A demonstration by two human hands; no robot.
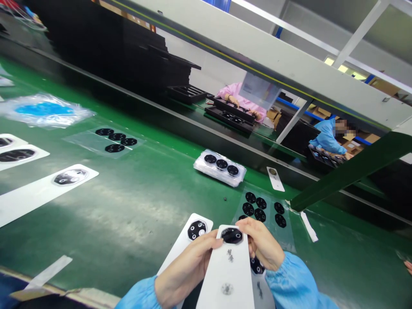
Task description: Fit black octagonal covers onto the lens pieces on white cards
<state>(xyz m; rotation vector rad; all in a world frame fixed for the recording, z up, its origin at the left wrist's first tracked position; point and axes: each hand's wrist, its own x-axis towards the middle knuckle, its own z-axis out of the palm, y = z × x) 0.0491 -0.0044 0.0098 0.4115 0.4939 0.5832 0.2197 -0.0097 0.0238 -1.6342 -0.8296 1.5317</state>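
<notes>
Between my two hands is a white phone back panel (225, 270) with a black camera plate (231, 235) near its top and dark markings below. My left hand (193, 262) grips its left edge, the thumb beside the camera plate. At the upper right corner, my right hand (262, 242) pinches the panel. A second white panel (180, 244) lies partly behind my left hand. Beneath my right hand, another panel (259, 283) shows only in part. Just beyond the right hand, a clear sheet (270, 227) carries several round black camera stickers (260, 215).
A stack of clear sheets (220, 171) with black discs stands at the bench's far side. More white panels (41, 193) and a plastic bag with blue contents (45, 110) lie left. A green post (350, 171) rises at right. Two co-workers (238, 96) sit beyond the rail.
</notes>
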